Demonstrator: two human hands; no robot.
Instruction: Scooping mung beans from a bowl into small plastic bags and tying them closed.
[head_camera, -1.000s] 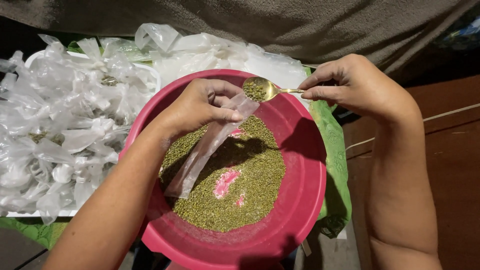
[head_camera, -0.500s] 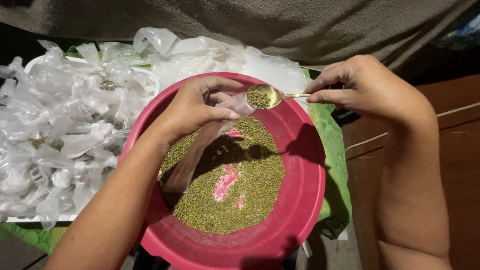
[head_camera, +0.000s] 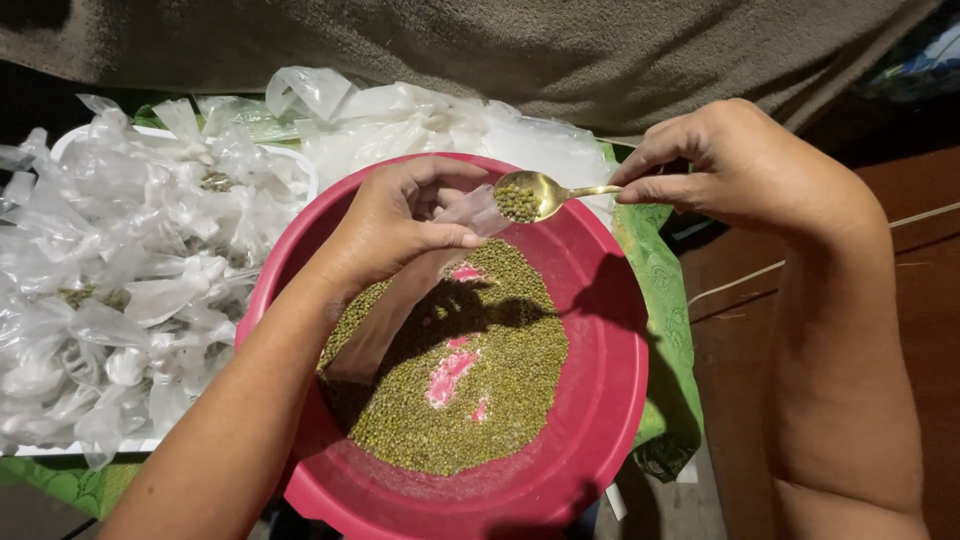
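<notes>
1. Head view: the left hand (head_camera: 400, 228) pinches a clear bag (head_camera: 385, 310) open above the red basin (head_camera: 600, 400).
2. The right hand (head_camera: 745, 170) grips a spoon (head_camera: 540, 194) of green beans (head_camera: 517, 203) at the bag's mouth.
3. Tip slowly, keeping the mouth wide.

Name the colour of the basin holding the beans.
Pink-red basin, clearest in the head view.

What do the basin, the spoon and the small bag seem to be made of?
Basin: probably plastic, pink with a soft sheen and moulded rim. Spoon: metal by its look, gold-coloured and shiny. Small bag: thin clear plastic film, see-through and wrinkled.
</notes>
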